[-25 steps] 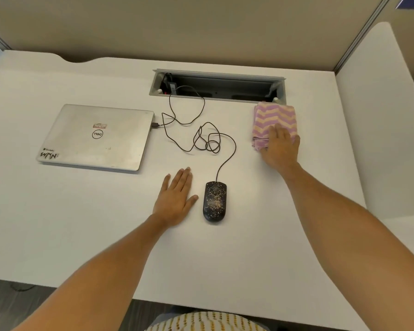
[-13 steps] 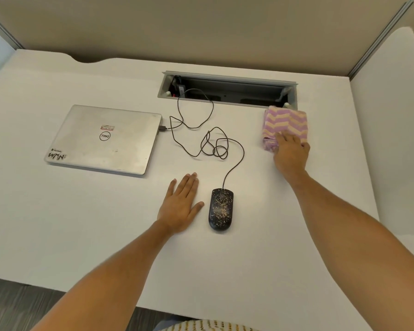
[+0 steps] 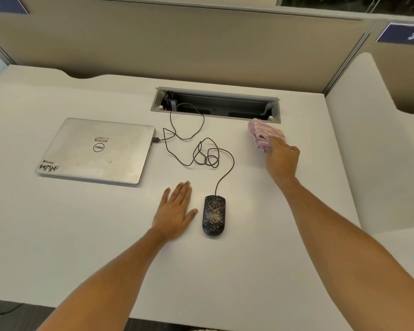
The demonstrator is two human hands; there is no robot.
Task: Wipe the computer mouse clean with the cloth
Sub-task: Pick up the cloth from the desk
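Note:
A black computer mouse (image 3: 214,215) speckled with pale crumbs lies on the white desk (image 3: 249,271) near the middle. Its thin black cable (image 3: 207,155) loops back toward the laptop. My left hand (image 3: 176,212) rests flat on the desk just left of the mouse, fingers straight, not touching it. At the back right, my right hand (image 3: 282,158) grips a pink and yellow striped cloth (image 3: 262,132), which is bunched up and lifted at its near edge.
A closed silver laptop (image 3: 98,150) lies at the left. A recessed cable tray (image 3: 215,106) opens in the desk behind the cloth. Beige partition walls stand at the back and right, and a neighbouring white desk (image 3: 387,163) adjoins on the right.
My right hand has closed on the cloth and gathered it from a flat folded square into a bunch. The left hand and the mouse have stayed put.

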